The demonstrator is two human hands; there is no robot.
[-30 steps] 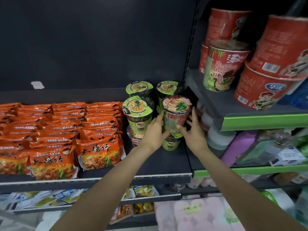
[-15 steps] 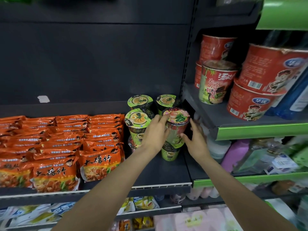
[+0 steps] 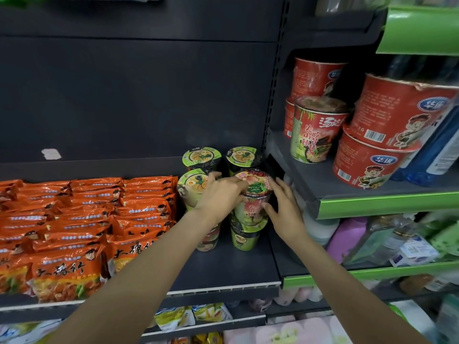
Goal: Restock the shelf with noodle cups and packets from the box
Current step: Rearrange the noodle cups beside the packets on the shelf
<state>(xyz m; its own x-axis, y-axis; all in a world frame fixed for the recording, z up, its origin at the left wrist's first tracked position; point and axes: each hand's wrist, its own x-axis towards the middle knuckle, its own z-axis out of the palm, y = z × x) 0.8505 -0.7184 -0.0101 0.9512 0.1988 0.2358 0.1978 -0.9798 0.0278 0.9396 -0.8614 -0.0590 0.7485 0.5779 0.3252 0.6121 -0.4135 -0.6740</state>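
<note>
Red-lid noodle cup (image 3: pixel 252 194) stacked on green cup (image 3: pixel 244 235), shelf (image 3: pixel 223 271) at 3 o'clock end. Left hand (image 3: pixel 218 199) curled over its lid rim, right hand (image 3: pixel 285 209) fingers flat against its side. Likely light, thin-walled, foil lid dents; hold the sidewall, stack tippy.

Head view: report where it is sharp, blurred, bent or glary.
Head view: sharpest at the centre, on the red-lidded noodle cup between the left hand and right hand; the glossy orange noodle packets catch glare; the red paper noodle tubs smear toward the right edge; the green shelf edge tilts from wide-angle distortion.
</note>
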